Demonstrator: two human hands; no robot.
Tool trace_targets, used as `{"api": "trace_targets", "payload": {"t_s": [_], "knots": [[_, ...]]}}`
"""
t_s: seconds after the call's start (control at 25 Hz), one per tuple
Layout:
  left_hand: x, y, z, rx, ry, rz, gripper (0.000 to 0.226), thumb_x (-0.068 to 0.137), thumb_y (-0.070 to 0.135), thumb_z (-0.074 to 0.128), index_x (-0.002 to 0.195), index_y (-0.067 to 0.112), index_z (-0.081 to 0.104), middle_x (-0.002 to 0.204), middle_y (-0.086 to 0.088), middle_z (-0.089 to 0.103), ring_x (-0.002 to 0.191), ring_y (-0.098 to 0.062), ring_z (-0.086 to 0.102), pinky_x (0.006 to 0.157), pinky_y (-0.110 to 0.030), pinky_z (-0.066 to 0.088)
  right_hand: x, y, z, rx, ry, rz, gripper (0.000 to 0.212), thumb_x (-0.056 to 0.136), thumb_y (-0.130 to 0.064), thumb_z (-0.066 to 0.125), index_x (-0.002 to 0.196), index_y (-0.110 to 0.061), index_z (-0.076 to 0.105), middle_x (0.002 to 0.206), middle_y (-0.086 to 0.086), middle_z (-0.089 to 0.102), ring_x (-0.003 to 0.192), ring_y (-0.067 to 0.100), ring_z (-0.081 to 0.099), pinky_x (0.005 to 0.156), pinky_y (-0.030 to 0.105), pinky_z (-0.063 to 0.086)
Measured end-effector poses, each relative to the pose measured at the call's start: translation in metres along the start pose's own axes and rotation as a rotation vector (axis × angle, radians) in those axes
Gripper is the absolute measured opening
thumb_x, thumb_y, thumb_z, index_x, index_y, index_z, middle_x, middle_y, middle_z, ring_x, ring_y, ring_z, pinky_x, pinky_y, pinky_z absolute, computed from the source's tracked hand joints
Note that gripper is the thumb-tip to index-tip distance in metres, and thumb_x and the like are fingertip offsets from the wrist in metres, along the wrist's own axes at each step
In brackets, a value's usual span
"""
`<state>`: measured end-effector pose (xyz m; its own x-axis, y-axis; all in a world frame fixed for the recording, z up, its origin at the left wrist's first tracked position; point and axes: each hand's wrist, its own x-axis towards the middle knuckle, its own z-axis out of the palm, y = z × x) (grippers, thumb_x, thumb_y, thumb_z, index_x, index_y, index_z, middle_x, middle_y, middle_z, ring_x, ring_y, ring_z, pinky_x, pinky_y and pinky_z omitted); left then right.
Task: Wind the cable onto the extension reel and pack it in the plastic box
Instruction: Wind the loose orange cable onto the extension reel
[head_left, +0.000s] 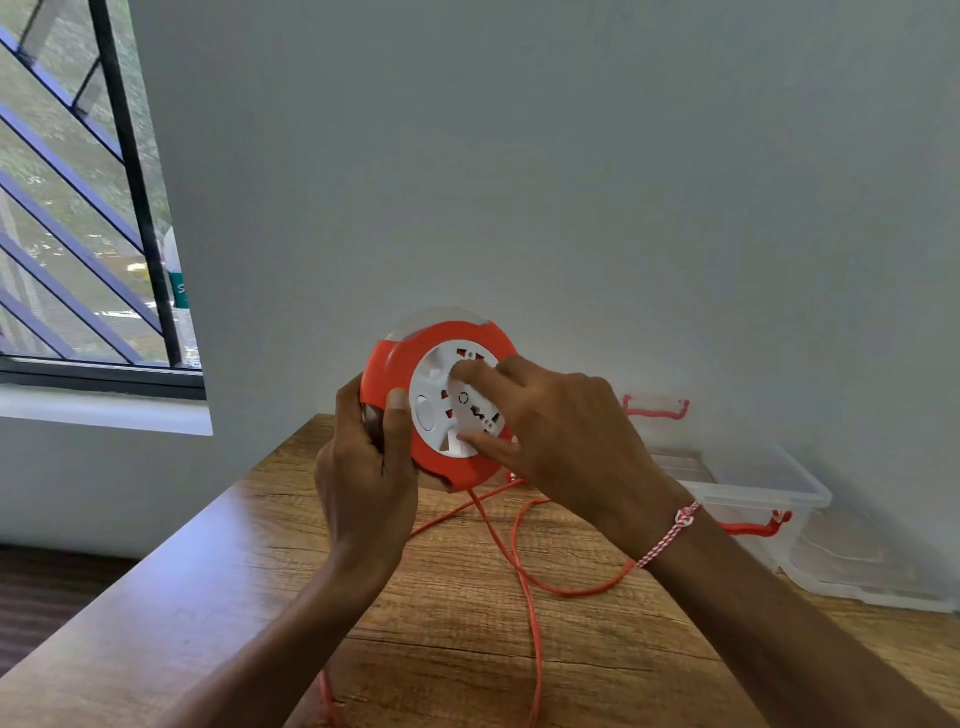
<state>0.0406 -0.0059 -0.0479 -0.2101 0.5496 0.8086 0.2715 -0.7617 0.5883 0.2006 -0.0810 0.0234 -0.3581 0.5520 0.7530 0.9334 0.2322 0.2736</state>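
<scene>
A round orange extension reel (395, 364) with a white socket hub is held upright above the wooden table (441, 623). My left hand (366, 467) grips its left rim, thumb across the orange front. My right hand (545, 431) has fingers and thumb curled onto the white hub (431, 415). An orange cable (524, 582) hangs from the reel's bottom and loops loosely over the table toward the near edge. The clear plastic box (753, 483) with red latches sits at the right against the wall.
The box's clear lid (872, 577) lies on the table just right of the box. A barred window (88, 208) is at the left. The table's left edge drops off to a dark floor (52, 597).
</scene>
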Motion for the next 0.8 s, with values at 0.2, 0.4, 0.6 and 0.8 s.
{"api": "trace_targets", "payload": {"t_s": [0.2,0.4,0.6,0.8], "knots": [[-0.002,0.001,0.002,-0.03,-0.011,0.003,0.026,0.102,0.068,0.034,0.126,0.057,0.037,0.084,0.039,0.065,0.074,0.007,0.07,0.054,-0.015,0.058,-0.001,-0.001,0.007,-0.123,-0.049,-0.092,0.065,0.095,-0.054,0.064,0.151,-0.026,0.047,0.116,0.007,0.077,0.075,0.026,0.077,0.062,0.031,0.059],[-0.008,-0.003,0.005,-0.034,-0.018,0.051,0.049,0.103,0.069,0.031,0.129,0.031,0.05,0.072,0.017,0.062,0.076,-0.007,0.07,0.053,-0.03,0.06,-0.005,-0.002,0.012,-0.018,0.025,0.023,0.064,0.085,-0.059,0.073,0.136,-0.022,0.061,0.095,0.011,0.08,0.065,0.028,0.075,0.063,0.034,0.061],[-0.011,-0.002,0.005,-0.029,-0.053,0.075,0.055,0.103,0.07,0.031,0.13,0.027,0.051,0.075,0.024,0.061,0.078,0.003,0.07,0.055,-0.015,0.055,-0.005,-0.014,0.017,0.301,0.058,0.444,0.059,0.082,-0.069,0.068,0.118,-0.025,0.056,0.096,-0.002,0.075,0.068,0.017,0.073,0.055,0.02,0.057],[-0.01,-0.001,0.005,0.019,-0.056,0.09,0.054,0.103,0.069,0.031,0.133,0.027,0.047,0.078,0.028,0.058,0.08,0.01,0.068,0.055,-0.013,0.052,-0.001,-0.024,0.015,1.297,-0.089,1.084,0.051,0.087,-0.054,0.074,0.117,-0.019,0.052,0.072,0.006,0.079,0.051,0.02,0.074,0.038,0.021,0.048]]}}
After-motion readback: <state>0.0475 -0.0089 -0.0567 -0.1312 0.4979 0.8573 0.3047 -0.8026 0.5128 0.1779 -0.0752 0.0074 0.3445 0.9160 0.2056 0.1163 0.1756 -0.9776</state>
